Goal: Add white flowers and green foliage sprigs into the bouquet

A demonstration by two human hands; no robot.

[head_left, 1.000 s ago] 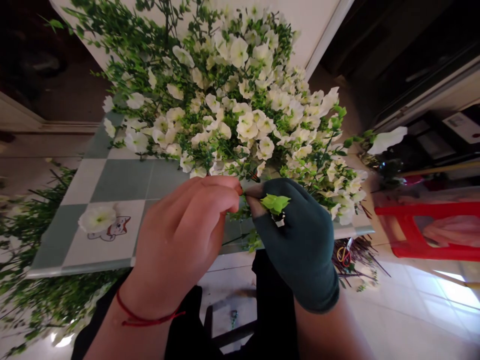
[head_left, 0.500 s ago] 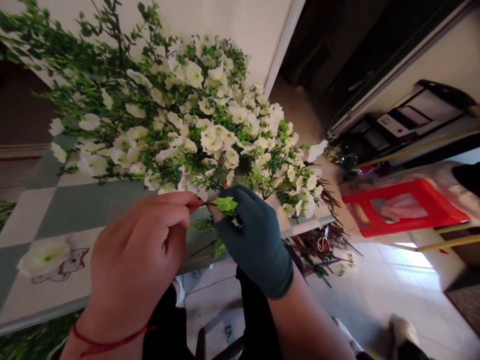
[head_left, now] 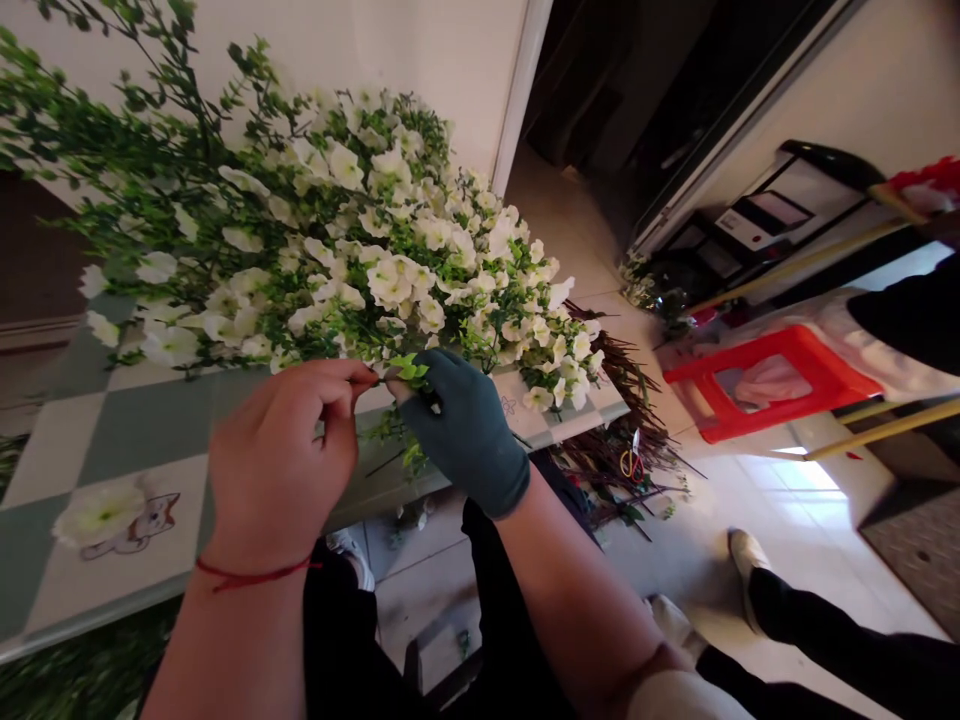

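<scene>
Dim indoor light, glare on floor (head_left: 802,495), edges stretched

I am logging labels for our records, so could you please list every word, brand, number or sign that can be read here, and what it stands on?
No word, label, brand, number or sign can be read.
White panel at the right: any marks are too small and blurred to read.
Tabletop: a cartoon animal, with no readable text.

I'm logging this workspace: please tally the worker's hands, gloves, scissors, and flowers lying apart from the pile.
Left hand and right hand: 2
Dark green fabric glove: 1
Scissors with red-and-yellow handles: 1
Loose white flower: 1
Total: 5
</scene>
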